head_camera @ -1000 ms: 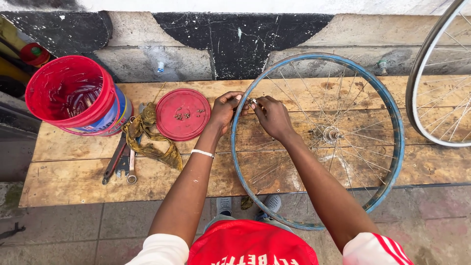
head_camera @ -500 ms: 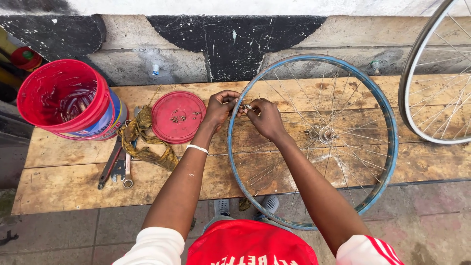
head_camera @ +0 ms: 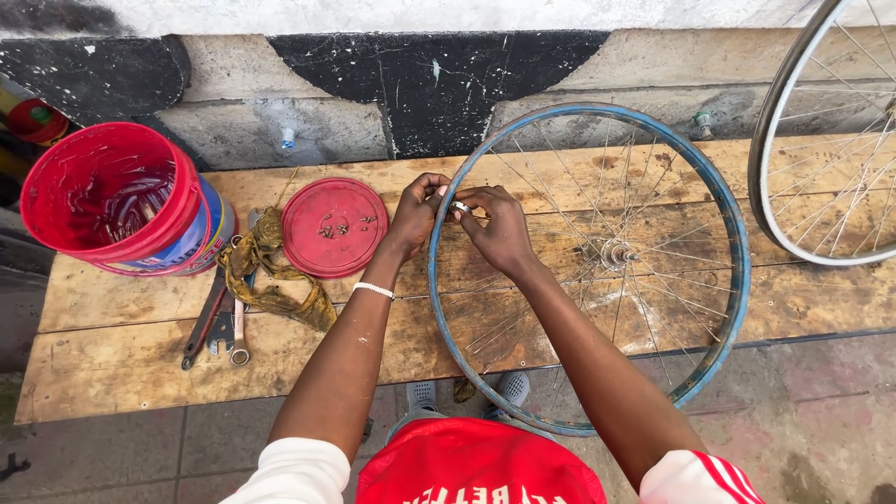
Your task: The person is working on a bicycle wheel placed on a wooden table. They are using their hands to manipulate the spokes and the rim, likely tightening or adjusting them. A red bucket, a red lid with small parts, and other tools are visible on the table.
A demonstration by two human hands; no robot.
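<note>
Head view, your left hand point(head_camera: 417, 213) and right hand point(head_camera: 497, 227) pinched shut on a small silver spoke fitting point(head_camera: 460, 206), at the blue spoked metal wheel rim point(head_camera: 737, 280), on the wooden plank bench point(head_camera: 131, 364), round red plastic lid point(head_camera: 333, 227) nearby.

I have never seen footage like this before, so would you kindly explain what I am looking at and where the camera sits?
The camera sits on a person's head, looking down at their own bare hands. The left hand and right hand pinch a small light-coloured part at the rim of a blue bicycle wheel lying on a wooden bench. Also on the bench: a red bucket, a red lid holding small bits, a yellowish rag and some wrenches. A second wheel is at the right.
</note>
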